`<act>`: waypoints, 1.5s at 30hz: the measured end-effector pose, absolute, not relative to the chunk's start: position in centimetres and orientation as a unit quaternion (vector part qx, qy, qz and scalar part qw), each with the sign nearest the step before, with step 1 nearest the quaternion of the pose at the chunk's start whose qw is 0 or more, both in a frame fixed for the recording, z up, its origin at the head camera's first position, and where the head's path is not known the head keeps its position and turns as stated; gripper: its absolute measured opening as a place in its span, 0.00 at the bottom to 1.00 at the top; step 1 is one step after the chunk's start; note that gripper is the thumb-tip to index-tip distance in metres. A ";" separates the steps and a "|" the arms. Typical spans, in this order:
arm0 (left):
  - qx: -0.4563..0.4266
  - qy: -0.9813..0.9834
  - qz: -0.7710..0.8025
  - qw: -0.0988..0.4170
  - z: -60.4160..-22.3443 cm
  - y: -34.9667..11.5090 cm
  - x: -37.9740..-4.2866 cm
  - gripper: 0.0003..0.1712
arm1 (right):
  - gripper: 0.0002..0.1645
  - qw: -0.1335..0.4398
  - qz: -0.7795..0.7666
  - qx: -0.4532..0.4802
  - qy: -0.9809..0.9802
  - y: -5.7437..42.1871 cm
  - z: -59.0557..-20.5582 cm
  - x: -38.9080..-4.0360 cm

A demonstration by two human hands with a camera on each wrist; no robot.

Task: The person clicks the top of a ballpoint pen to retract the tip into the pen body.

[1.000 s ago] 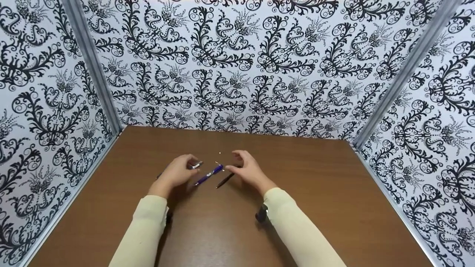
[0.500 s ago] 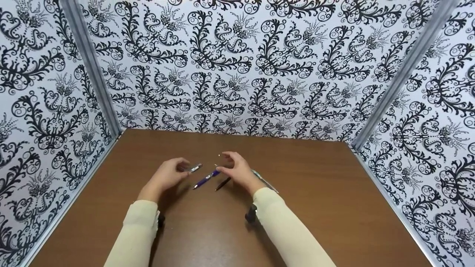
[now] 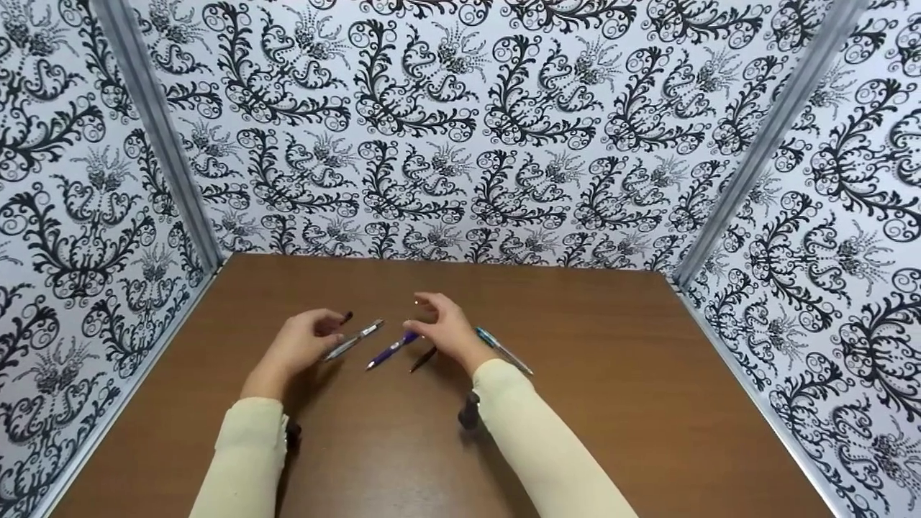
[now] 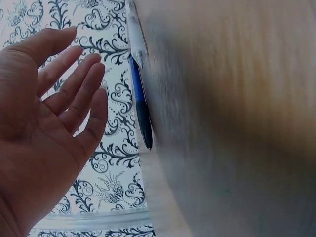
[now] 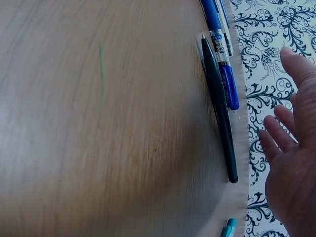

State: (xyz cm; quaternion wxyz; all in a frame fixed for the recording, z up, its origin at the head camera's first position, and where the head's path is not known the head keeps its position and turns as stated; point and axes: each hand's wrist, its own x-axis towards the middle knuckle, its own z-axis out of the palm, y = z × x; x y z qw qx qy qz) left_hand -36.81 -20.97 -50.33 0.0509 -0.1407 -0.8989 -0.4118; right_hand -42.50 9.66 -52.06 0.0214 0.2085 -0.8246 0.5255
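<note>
My left hand [image 3: 298, 342] hovers with loosely bent fingers beside a clear silver pen [image 3: 356, 339]. A dark pen end [image 3: 347, 316] pokes out past its fingertips, the rest hidden. In the left wrist view that hand is relaxed and holds nothing; a blue pen with a black grip [image 4: 140, 103] lies nearby. My right hand [image 3: 445, 329], fingers apart, is over a purple-blue pen [image 3: 388, 352] and a black pen [image 3: 423, 360], partly covering both. The right wrist view shows no pen in its grasp. A teal-ended clear pen [image 3: 504, 350] lies right of the right wrist.
The pens lie on a brown wooden table [image 3: 611, 388]. Patterned panels [image 3: 446, 144] stand behind it and at both sides, joined by grey posts [image 3: 162, 137]. Both forearms wear pale sleeves [image 3: 550, 439] with a dark wrist device [image 3: 469, 411].
Both hands have moved left across the view, which has also shifted slightly. More of the silver pen shows, the dark pen end has appeared, and the teal-ended pen is uncovered. The pens stay on the table.
</note>
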 end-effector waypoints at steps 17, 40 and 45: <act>-0.121 -0.904 -0.409 0.041 -50.9 -23.8 -36.2 0.20 | 0.39 0.024 0.492 0.200 -0.847 7.0 -52.4 -42.3; -0.113 -0.914 -0.389 0.018 -50.9 -24.8 -36.3 0.21 | 0.40 0.006 0.517 0.219 -0.827 3.0 -52.2 -42.9; -0.112 -0.916 -0.385 0.017 -50.8 -25.6 -36.1 0.22 | 0.41 0.002 0.511 0.216 -0.832 2.0 -52.1 -43.1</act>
